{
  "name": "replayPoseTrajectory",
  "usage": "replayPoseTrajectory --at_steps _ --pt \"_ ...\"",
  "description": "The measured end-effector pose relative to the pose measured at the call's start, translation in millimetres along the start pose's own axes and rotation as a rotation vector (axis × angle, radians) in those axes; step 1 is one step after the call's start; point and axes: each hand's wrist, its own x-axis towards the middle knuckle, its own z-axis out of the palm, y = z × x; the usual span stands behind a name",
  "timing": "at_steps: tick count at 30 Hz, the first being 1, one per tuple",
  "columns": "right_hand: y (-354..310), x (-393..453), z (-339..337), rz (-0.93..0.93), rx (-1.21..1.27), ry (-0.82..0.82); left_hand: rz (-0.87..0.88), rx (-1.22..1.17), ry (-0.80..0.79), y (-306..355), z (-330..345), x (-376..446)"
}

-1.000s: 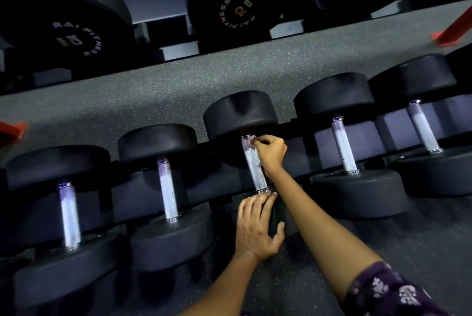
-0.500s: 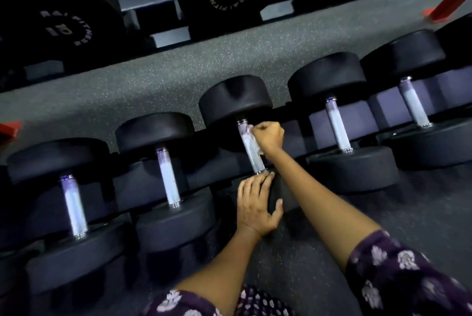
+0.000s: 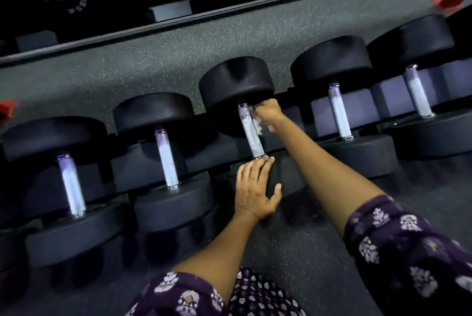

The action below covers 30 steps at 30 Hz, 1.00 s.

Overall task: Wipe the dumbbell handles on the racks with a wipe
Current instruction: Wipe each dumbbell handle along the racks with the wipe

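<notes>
Knurled steel handle [image 3: 250,134] of middle dumbbell on rack's lower tier, far end pinched through wipe [image 3: 256,121] by right hand [image 3: 268,114], left hand [image 3: 252,188] flat on near head [image 3: 283,177]; risk: small wipe slipping, missing underside.

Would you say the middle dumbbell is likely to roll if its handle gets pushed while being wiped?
Probably not: the dumbbell looks heavy, with thick heads, and the left hand rests on its near head. The knurled handle should give grip rather than slip.

Middle dumbbell [image 3: 236,86] on rack: two dumbbells left, two right; upper rack [image 3: 178,42] behind; left hand [image 3: 254,188] on near head.
</notes>
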Motion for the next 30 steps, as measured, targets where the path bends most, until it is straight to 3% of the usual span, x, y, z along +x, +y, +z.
replayPoseTrajectory --at_steps 3,6,8,10,12,14,18,20,23,25,28,30 --pt "10 -7 3 -0.021 -0.022 0.005 0.001 0.001 0.011 0 0 1" --pt "30 -29 -6 0.133 -0.068 -0.278 0.003 0.003 0.007 -1 -1 0" --pt "23 -32 -11 0.24 0.141 -0.334 0.005 0.002 0.009 0 1 1" --pt "3 -23 -11 0.305 0.499 -0.281 0.005 -0.003 0.006 0 1 1" --pt "-14 -19 -10 0.32 0.649 -0.256 0.002 -0.007 -0.005 0 0 1" --pt "-13 -27 -15 0.336 0.61 -0.349 0.003 -0.008 0.002 -1 0 1" --pt "3 -36 -34 0.373 0.197 -0.656 0.005 -0.008 0.009 -2 0 0" --pt "0 -25 -34 0.375 0.113 -0.62 0.007 -0.005 0.013 -3 0 2" --pt "-9 -8 -21 0.325 0.31 -0.48 0.012 -0.006 0.007 -3 0 1" --pt "-3 -9 -17 0.323 0.378 -0.478 0.015 -0.006 0.01 -2 1 1" --pt "17 -27 -22 0.364 0.099 -0.607 0.018 -0.008 0.016 -2 0 0" --pt "30 -26 -26 0.375 -0.038 -0.604 0.019 -0.009 0.016 -2 1 0"
